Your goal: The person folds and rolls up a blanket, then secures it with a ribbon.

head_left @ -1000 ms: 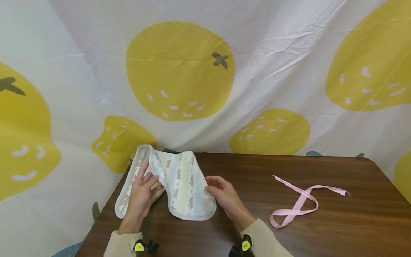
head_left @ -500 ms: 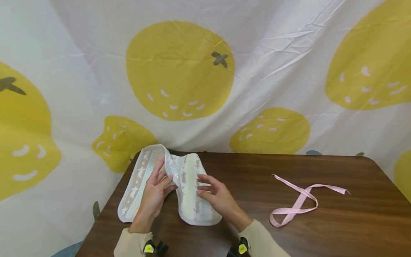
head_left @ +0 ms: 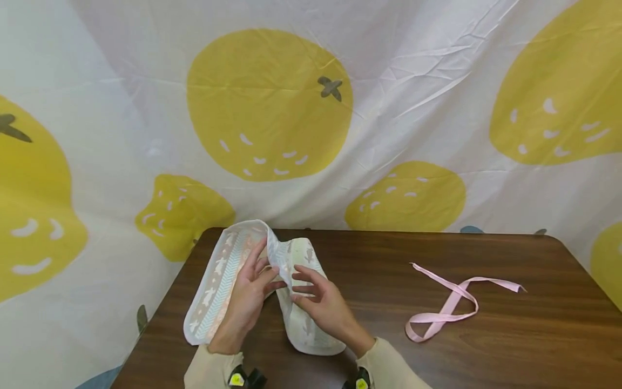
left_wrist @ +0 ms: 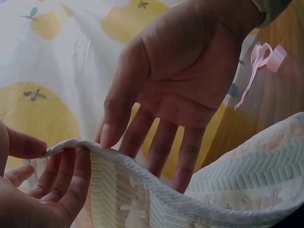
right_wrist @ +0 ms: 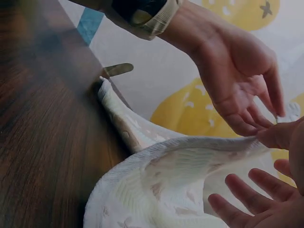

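Head view first: we stand over a dark wooden table (head_left: 486, 346) with a padded cloth bib (head_left: 221, 281) at its near left corner, about eight o'clock from the table's middle. It is a long white piece with pale woven bands and small animal figures, bent up into a ridge along its middle. Our left hand (head_left: 248, 302) lies on the left half, its fingers reaching to the ridge, and our right hand (head_left: 318, 302) covers the right half with fingers spread. We judge the folding partly done: the two halves are drawn toward each other but not yet laid flat one on the other. A pink ribbon (head_left: 452, 302) lies loose at three o'clock, well apart from both hands, with a lemon-print backdrop (head_left: 272, 102) hanging behind at twelve o'clock.

Left wrist view: our left hand (left_wrist: 42, 185) pinches the bib's (left_wrist: 223, 190) corded edge between thumb and curled fingers at nine o'clock. The right hand (left_wrist: 175, 90) hangs above the ridge at twelve o'clock, fingers straight and a little apart, tips near the cloth; we cannot tell whether they touch it.

Right wrist view: the bib (right_wrist: 156, 185) arches off the table (right_wrist: 42, 142), its quilted weave plain to see. Right-hand fingers (right_wrist: 251, 194) at five o'clock lie extended and apart under the arch; the left hand (right_wrist: 242, 76) is at two o'clock, fingertips down on the raised edge.
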The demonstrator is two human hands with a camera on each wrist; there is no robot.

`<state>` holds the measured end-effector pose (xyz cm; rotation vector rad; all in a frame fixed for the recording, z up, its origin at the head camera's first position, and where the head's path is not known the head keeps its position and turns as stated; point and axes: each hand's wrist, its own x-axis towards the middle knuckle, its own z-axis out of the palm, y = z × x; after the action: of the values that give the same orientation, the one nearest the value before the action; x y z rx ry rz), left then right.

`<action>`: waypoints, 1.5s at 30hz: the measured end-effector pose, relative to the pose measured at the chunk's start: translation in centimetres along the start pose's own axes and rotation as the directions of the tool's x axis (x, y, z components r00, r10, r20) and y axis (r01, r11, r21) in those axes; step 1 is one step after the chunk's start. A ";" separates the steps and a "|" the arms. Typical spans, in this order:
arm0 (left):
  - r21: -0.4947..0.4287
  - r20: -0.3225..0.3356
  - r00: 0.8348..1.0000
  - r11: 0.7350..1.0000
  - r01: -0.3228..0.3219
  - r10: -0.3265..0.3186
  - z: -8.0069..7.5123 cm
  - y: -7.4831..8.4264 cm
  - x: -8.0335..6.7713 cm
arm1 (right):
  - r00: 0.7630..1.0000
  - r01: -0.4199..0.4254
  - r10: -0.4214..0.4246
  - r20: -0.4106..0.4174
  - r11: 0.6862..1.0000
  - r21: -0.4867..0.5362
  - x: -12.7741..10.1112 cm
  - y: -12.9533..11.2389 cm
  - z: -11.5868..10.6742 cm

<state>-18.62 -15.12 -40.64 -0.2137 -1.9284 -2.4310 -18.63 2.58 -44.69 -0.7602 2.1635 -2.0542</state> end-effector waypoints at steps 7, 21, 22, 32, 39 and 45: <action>-0.019 0.000 1.000 1.000 -0.019 0.019 0.9 0.2 0.3 | 0.999 0.036 -0.037 -0.022 0.998 -0.042 -0.5 -0.6 0.4; -0.027 0.044 0.998 0.999 -0.042 0.043 1.4 0.3 0.6 | 0.950 0.042 -0.060 -0.307 0.997 -0.067 -0.2 -0.7 0.4; -0.016 0.045 0.998 0.999 -0.034 0.034 1.2 0.2 0.6 | 0.947 0.031 -0.046 -0.316 0.998 -0.052 -0.2 -0.8 0.3; 0.170 -0.016 0.997 0.982 0.081 -0.080 -2.6 0.2 -0.7 | 0.922 -0.088 0.126 -0.367 0.989 0.118 0.3 -1.9 -1.2; 0.263 -0.067 0.989 0.954 0.146 -0.133 -5.6 0.3 -1.3 | 0.893 -0.122 0.235 -0.385 0.948 0.295 0.6 -1.9 -2.6; 0.325 -0.130 0.973 0.919 0.223 -0.190 -8.2 0.3 -1.6 | 0.873 -0.132 0.276 -0.401 0.927 0.352 0.6 -2.0 -3.5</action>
<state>-17.68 -23.21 -42.38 0.1226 -2.3847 -2.1188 -19.88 5.64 -42.26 -0.0117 1.9032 -2.5485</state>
